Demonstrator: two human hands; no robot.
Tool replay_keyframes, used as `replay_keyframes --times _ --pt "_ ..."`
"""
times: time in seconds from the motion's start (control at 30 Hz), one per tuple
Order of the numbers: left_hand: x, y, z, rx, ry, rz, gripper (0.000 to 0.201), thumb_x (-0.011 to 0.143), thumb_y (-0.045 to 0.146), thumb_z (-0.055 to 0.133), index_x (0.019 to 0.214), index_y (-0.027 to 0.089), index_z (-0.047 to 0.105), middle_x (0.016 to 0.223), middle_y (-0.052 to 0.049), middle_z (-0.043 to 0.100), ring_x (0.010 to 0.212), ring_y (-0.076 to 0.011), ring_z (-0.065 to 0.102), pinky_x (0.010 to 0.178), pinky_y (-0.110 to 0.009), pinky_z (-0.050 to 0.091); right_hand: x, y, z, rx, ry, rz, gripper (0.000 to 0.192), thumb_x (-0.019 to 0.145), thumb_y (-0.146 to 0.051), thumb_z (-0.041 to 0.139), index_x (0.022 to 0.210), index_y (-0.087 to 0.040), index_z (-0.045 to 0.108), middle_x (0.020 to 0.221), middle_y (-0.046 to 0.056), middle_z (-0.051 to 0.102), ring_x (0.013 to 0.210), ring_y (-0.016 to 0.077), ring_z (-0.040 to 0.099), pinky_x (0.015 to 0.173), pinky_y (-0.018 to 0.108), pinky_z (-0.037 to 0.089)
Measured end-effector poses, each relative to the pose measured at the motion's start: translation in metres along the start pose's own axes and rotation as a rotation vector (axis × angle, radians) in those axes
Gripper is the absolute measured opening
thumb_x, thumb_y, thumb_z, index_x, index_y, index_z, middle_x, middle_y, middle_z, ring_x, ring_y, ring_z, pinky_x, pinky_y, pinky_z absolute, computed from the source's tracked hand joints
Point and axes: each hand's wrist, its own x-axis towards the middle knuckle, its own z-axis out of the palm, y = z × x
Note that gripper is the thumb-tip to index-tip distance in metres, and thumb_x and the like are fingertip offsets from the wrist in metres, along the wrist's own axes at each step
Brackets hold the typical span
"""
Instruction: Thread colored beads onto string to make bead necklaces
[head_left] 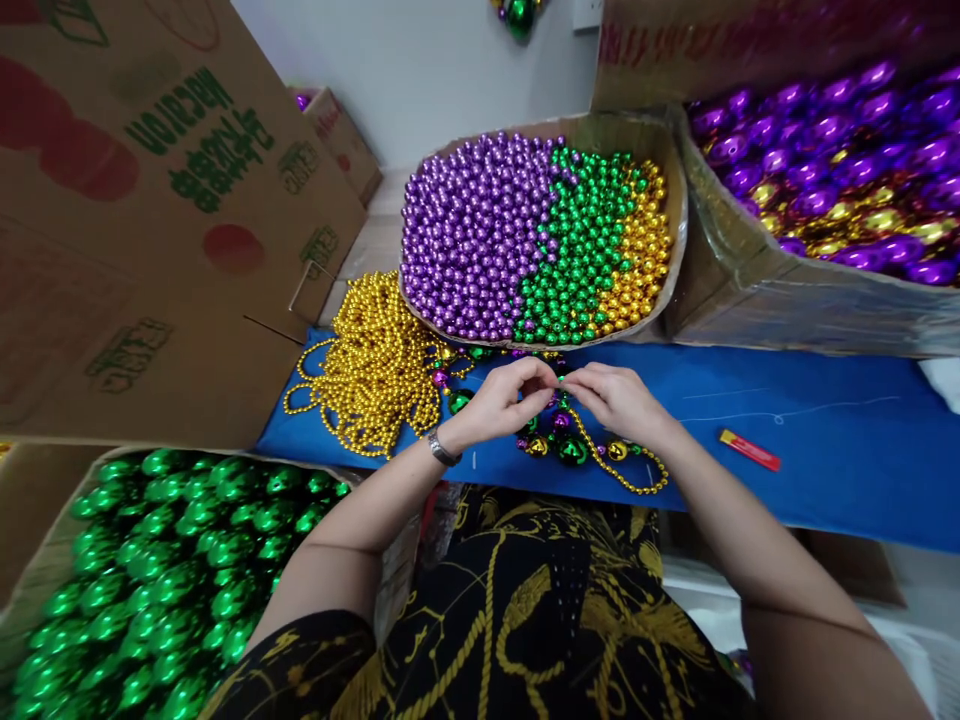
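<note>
Bead strand (572,450) on blue cloth (840,490), between hands and body: balls and small beads already strung, looks part-made, a gold length looping over it, whether joined unclear, amount left untellable. Left hand (512,402) and right hand (616,405) nearly closed, fingertips meeting in a pinch at the strand's upper end, exact piece too small to make out. Gold chains (367,360) heaped left, loose thread (825,405) right, small beads (480,240) boxed beyond, pale wall (465,60) behind.
</note>
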Motion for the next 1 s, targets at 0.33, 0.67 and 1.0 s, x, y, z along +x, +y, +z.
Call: replay_keyframes --times 0.33,0.67,1.0 --pt "0.001 -0.010 0.011 0.486 0.111 0.189 0.032 0.088 0.049 0.062 0.087 0.017 0.068 0.102 -0.008 0.060 0.096 -0.0208 0.052 0.082 -0.034 0.046 0.000 -0.016 -0.008 0.011 0.027 -0.066 0.024 0.099 -0.031 0.046 0.089 -0.018 0.065 0.082 0.003 0.067 0.075 0.0133 0.060 0.069 0.026 0.043" --pt "-0.007 -0.018 -0.004 -0.231 0.058 -0.038 0.026 0.091 0.036 0.059 0.076 0.017 0.062 0.137 -0.013 0.057 0.120 -0.0236 0.056 0.099 -0.042 0.046 -0.014 0.032 -0.025 0.537 0.192 0.262 0.025 0.088 -0.044 0.060 0.079 -0.021 0.064 0.074 0.001 0.061 0.069 0.0136 0.057 0.067 0.028 0.048" --pt "-0.015 0.002 0.032 -0.432 0.089 0.148 0.013 0.096 0.022 0.052 0.088 0.018 0.061 0.088 -0.005 0.071 0.106 -0.0184 0.067 0.105 -0.044 0.048 0.009 0.030 0.009 1.881 0.623 0.704 0.015 0.086 -0.022 0.059 0.074 -0.021 0.049 0.051 -0.011 0.047 0.049 0.0049 0.053 0.065 0.023 0.058"
